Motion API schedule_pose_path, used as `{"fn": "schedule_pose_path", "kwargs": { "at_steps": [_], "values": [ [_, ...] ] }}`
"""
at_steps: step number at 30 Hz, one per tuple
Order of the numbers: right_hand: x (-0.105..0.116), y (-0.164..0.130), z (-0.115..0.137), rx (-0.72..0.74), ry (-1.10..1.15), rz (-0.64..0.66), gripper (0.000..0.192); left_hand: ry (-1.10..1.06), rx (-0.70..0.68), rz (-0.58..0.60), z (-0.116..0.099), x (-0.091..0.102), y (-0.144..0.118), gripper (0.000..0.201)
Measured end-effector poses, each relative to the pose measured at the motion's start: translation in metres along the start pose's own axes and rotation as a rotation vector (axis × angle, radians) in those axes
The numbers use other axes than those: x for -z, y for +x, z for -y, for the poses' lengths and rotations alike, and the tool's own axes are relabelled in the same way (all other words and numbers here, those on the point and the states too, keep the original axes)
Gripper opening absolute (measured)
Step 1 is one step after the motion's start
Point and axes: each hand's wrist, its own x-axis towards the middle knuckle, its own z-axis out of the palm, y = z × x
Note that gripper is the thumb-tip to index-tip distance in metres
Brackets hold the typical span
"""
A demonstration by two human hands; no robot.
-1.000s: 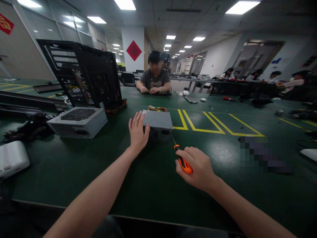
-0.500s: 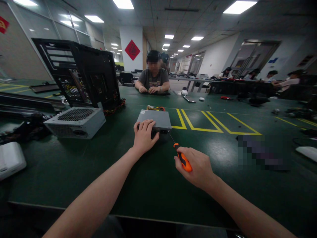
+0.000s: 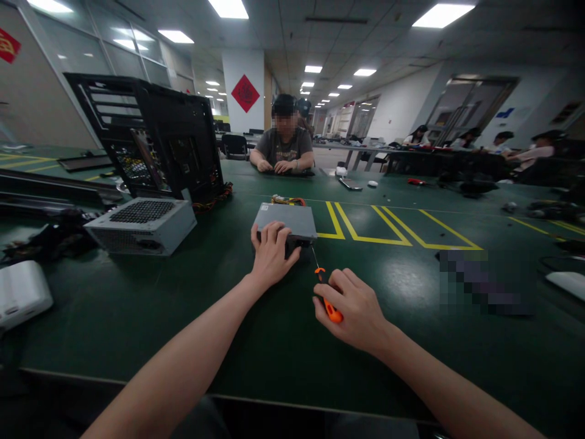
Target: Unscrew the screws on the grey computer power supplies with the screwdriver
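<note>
Grey, box-shaped metal power supply lies on the green tabletop, its near edge clamped by the left hand. Right hand encloses the orange-and-black-handled screwdriver, tip by the near right corner. Screw work appears underway; next move requires straight tip alignment.

We see smooth, matt metal on the flat box, plastic on the screwdriver handle, and a smooth, faintly glossy counter.

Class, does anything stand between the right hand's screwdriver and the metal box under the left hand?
Nothing visible: the screwdriver in the right hand points toward the near right corner of the metal box; the left hand is further left.
</note>
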Motion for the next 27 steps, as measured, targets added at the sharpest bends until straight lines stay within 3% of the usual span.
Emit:
{"fn": "schedule_pose_path", "kwargs": {
  "at_steps": [7,16,20,27],
  "values": [
    [0.0024,-0.0051,-0.0033,-0.045,0.0,0.031,0.021,-0.003,-0.098,0.043,0.0024,0.0046,-0.0019,0.013],
    [0.0029,-0.0029,-0.0055,-0.079,0.002,0.031,0.029,-0.048,-0.153,0.075,0.0009,0.0086,-0.0024,0.02],
    [0.0006,-0.0056,-0.0062,-0.083,0.053,-0.019,0.021,-0.041,-0.145,0.083,0.0002,0.0088,-0.0023,0.02],
    [0.0044,-0.0041,-0.0029,-0.052,0.012,0.024,0.018,-0.065,-0.13,0.076,0.0006,0.0084,-0.0015,0.019]
  ]
}}
